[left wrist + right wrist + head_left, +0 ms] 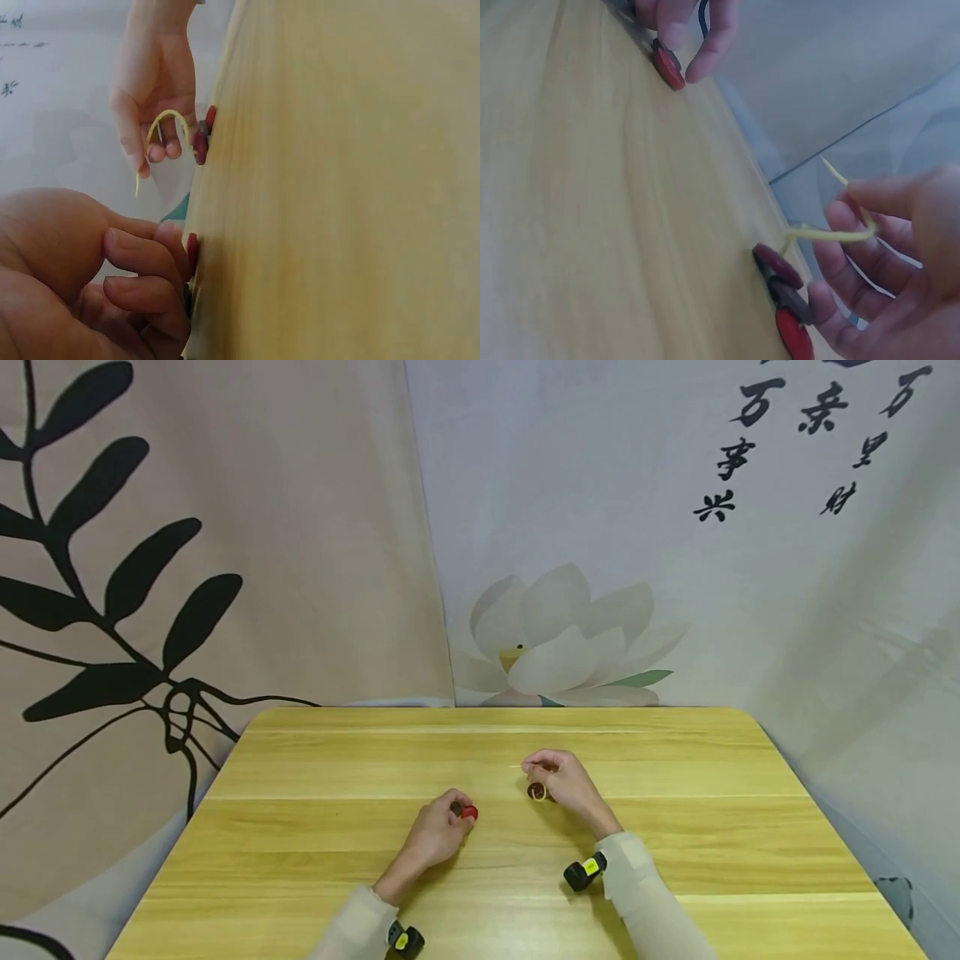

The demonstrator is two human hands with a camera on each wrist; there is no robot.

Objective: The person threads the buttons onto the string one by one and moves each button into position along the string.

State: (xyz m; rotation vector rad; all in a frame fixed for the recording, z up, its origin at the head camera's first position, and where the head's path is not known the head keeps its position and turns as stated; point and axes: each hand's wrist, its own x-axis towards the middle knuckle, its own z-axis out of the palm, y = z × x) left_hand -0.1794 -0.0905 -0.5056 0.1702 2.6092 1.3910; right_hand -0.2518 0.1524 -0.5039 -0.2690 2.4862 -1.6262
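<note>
My right hand (566,781) pinches a thin yellow cord (829,235) between thumb and finger, its pointed end sticking out past the fingertips. From there the cord loops over to a dark red disc (778,266) on the table. A dark disc (789,300) and a bright red disc (793,335) lie in a row beside it, under the lower fingers. My left hand (438,831), fingers curled, has its fingertips at another red disc (469,812) and a dark disc (456,808) close together at the tabletop. Part of these is hidden by the fingers in the left wrist view.
Both hands work over a wooden table (480,752) with rounded far corners. Behind it hangs a cloth backdrop (315,527) with printed leaves, a lotus and dark writing. Black wrist devices (581,875) sit at both cuffs.
</note>
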